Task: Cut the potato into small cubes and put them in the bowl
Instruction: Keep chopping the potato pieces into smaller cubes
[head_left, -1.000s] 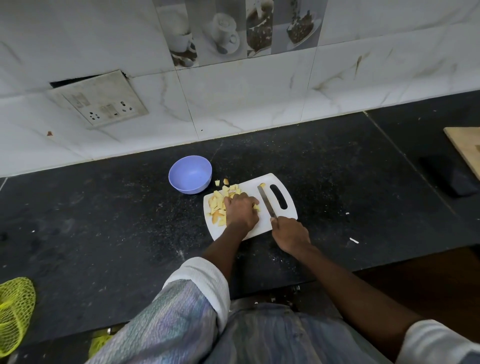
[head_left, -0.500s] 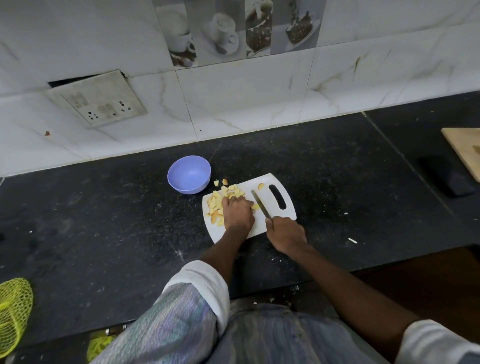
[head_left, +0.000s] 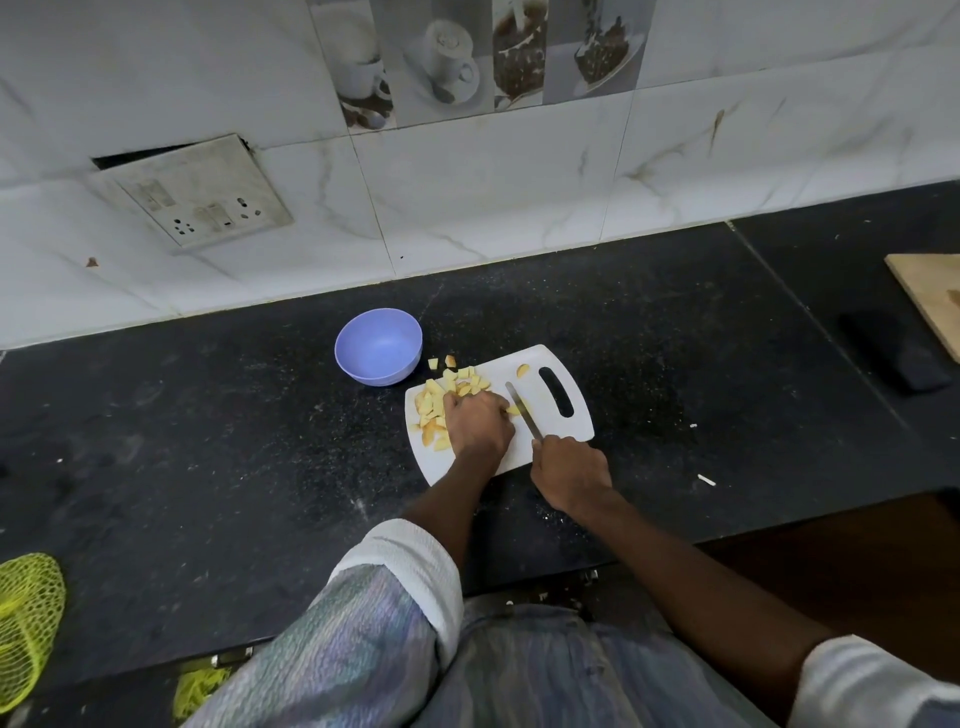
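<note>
On the white cutting board (head_left: 540, 364), the left hand (head_left: 478, 423) curls over the last potato piece (head_left: 514, 410). At its three o'clock lies the knife (head_left: 523, 410), gripped by the right hand (head_left: 569, 470), blade running twelve-to-six. Cut cubes (head_left: 441, 400) lie toward eleven, near the empty bowl (head_left: 378, 345).

obstacles: bowl (head_left: 378, 347) just beside cutting board (head_left: 550, 374) | free: dark counter (head_left: 208, 441) left
</note>
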